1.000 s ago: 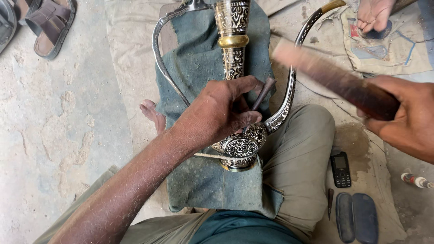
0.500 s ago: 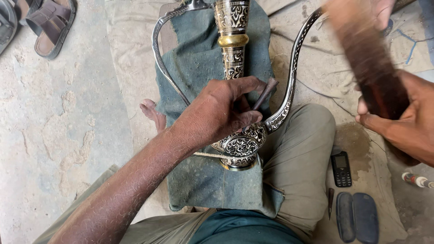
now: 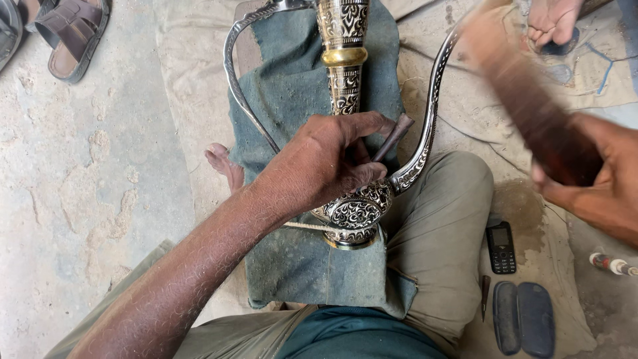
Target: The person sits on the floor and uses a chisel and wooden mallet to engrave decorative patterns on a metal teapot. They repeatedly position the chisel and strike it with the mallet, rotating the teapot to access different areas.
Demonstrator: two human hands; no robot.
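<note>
An ornate black-and-silver engraved metal jug (image 3: 355, 209) with a tall neck, a curved spout and a thin looping handle lies on a dark teal cloth (image 3: 292, 100) across my lap. My left hand (image 3: 325, 166) presses on the jug's round body and grips a thin dark chisel (image 3: 393, 136) set against it. My right hand (image 3: 591, 176) is raised at the right, closed on a brown wooden mallet (image 3: 531, 106), which is blurred with motion.
A small black phone (image 3: 502, 247) and a dark case (image 3: 524, 318) lie on the sacking beside my right knee. Brown sandals (image 3: 70, 33) sit on the concrete at top left. Another person's foot (image 3: 551, 20) shows at top right.
My right hand has swung the mallet from a flat position upward and to the right. My left hand, the chisel and the jug have stayed in place.
</note>
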